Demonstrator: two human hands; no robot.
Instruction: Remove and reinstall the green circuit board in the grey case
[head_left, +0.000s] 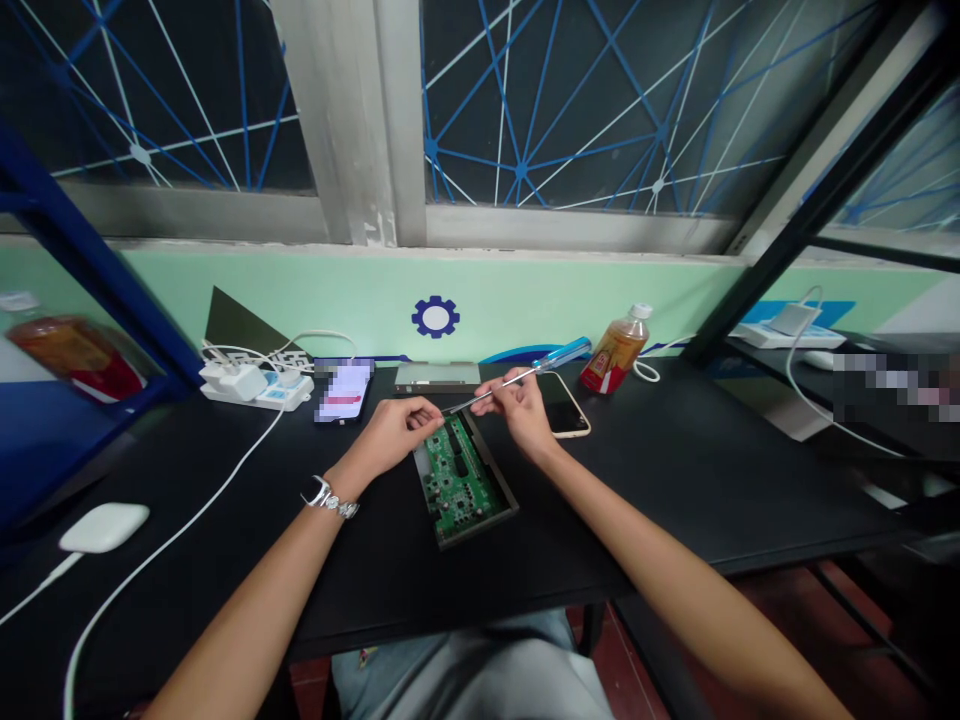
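A green circuit board (459, 480) lies in a shallow metal tray (480, 532) on the black table. My right hand (517, 405) is closed round the shaft of a screwdriver (562, 355) with a clear blue handle, which points up to the right. The screwdriver's tip meets the fingertips of my left hand (401, 430) above the far left end of the board. The fingers of my left hand are pinched together; whatever is between them is too small to make out.
Behind the board stands a metal cover (437, 376). A phone (566, 405) lies right of my right hand, near a drink bottle (616, 350). At the left are a lit phone (345, 390), a power strip (259, 385), a white case (105, 527) and cables.
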